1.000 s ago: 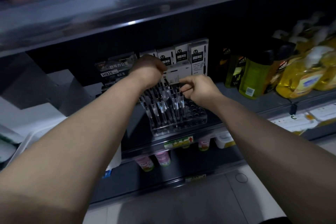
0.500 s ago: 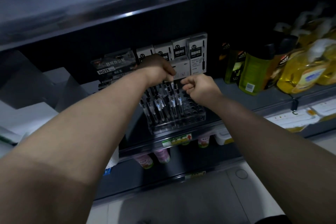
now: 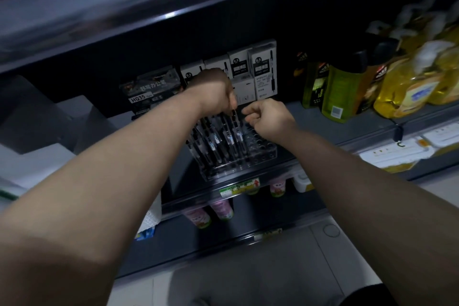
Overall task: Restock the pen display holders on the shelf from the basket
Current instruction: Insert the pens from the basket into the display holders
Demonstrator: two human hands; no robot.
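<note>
Down at the bottom, grey floor tiles (image 3: 248, 281), and both bare forearms reach up and away from the camera toward the shelving. On the lower level, pink bottles (image 3: 221, 208) stand in the shadow under a green and yellow price tag (image 3: 239, 187) on the shelf edge. Just above that sits the clear pen display holder (image 3: 263, 154), at the front of the grey shelf (image 3: 323, 131). Its left side is packed with black pens (image 3: 223, 141) leaning back, and its right side shows empty holes. The left hand (image 3: 216, 92) is over the filled side, fingers curled down and pinching the tops of the pens. The right hand (image 3: 268, 119) hovers just beside it, above the empty holes, fingers curled into a loose fist; whether it holds anything cannot be told in this dim light. Behind the hands, white pen boxes (image 3: 263, 69) marked 0.5 stand upright against the dark back panel, with a dark pack (image 3: 151, 92) labelled HQ35 to their left. Off to the right, a green bottle (image 3: 342, 92) with a dark cap, then yellow bottles (image 3: 407, 92), blurred at the edge.
</note>
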